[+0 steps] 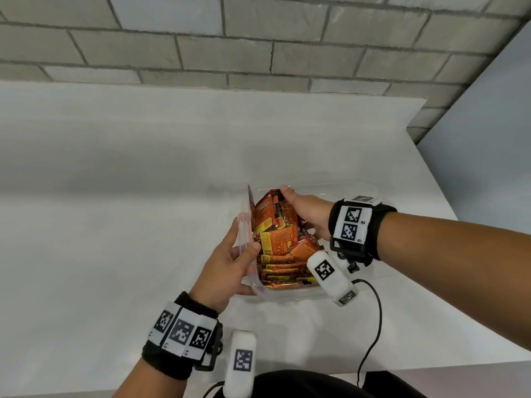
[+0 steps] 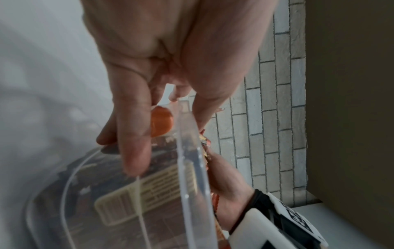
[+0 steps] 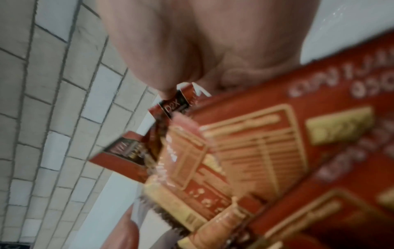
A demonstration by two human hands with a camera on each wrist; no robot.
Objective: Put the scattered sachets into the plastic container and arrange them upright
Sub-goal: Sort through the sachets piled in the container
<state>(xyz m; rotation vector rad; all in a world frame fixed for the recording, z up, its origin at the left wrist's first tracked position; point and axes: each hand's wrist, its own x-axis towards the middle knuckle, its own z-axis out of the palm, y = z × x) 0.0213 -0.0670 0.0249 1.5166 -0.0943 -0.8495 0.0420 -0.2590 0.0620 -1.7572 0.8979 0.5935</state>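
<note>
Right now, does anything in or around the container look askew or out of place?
Yes. In the plastic container the sachets are a jumble: the near ones stand in a row, the farther ones lean and overlap at angles. The left hand grips its left wall; the right hand reaches among them.

Right wrist band [image 1: 352, 222]: two black-and-white square code tags, with small printed "R2" beside the upper one and "R1" beside the lower.

Left wrist band [image 1: 181, 331]: three code tags in a row; tiny characters under them, too small to read.

Sachets [image 3: 251, 151]: red and yellow packs. One narrow end [image 3: 173, 106] reads "P2X" in pale letters on a dark strip. Larger pale lettering on the nearest pack is upside down and blurred, not legible. Yellow table panels hold print too fine to make out.
</note>
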